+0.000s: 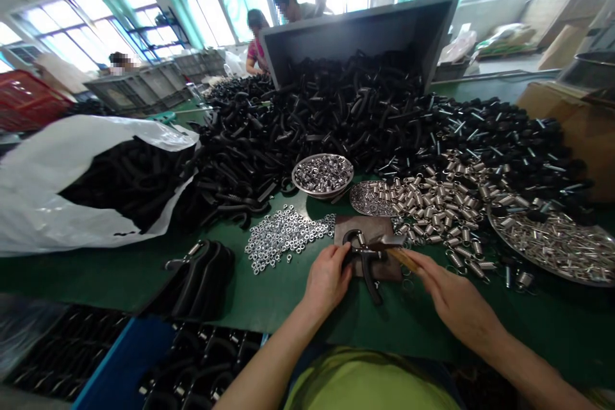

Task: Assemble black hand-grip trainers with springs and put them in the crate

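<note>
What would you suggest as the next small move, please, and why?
Probably a light tap on the black part: the left hand seems to steady it over the brown plate, while the right hand holds the wooden-handled hammer with its metal head close by.

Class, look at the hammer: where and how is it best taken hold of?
Probably by the hammer's wooden handle, coming from the right, as the right hand does: the slim handle slants that way, while the metal head lies at the other end, by the black curved part the left hand holds.
</note>
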The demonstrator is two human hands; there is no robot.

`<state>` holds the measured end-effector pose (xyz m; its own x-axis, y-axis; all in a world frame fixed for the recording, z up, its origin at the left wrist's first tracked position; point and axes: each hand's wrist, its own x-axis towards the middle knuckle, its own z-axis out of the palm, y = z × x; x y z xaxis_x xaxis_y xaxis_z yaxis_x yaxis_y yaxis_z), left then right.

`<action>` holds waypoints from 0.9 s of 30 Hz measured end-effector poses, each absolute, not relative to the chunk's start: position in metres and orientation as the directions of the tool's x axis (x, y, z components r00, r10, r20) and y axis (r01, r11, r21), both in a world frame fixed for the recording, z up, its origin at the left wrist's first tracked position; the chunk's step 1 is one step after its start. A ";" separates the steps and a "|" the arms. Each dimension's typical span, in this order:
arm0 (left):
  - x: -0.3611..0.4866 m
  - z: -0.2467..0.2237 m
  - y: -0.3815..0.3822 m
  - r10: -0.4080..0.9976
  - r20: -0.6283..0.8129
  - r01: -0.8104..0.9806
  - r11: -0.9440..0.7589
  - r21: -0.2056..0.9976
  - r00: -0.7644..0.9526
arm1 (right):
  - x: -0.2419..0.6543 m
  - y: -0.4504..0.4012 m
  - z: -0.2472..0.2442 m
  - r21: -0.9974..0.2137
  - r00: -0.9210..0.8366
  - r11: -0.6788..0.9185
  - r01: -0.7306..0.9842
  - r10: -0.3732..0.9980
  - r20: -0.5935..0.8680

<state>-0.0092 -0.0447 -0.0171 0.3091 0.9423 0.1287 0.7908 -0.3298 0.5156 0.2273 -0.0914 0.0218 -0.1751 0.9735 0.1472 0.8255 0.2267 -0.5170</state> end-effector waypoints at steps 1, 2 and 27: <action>-0.009 -0.017 -0.044 0.941 0.132 0.791 -0.333 0.513 0.311 | 0.228 -0.095 0.024 -0.530 -0.158 0.228 0.817 0.972 0.174; -0.009 -0.018 -0.044 0.941 0.136 0.791 -0.334 0.512 0.310 | 0.227 -0.097 0.026 -0.541 -0.144 0.230 0.809 0.970 0.197; 0.019 -0.001 -0.065 0.837 -0.499 -0.354 0.547 0.759 0.225 | 0.321 -0.139 -0.038 0.117 -0.250 0.223 0.968 0.914 0.319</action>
<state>0.0189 -0.0654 -0.0009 0.2245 0.8372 -0.4987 -0.3543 0.5469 0.7585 0.3213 -0.1386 -0.0383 -0.2495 0.9144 0.3187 0.9677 0.2232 0.1172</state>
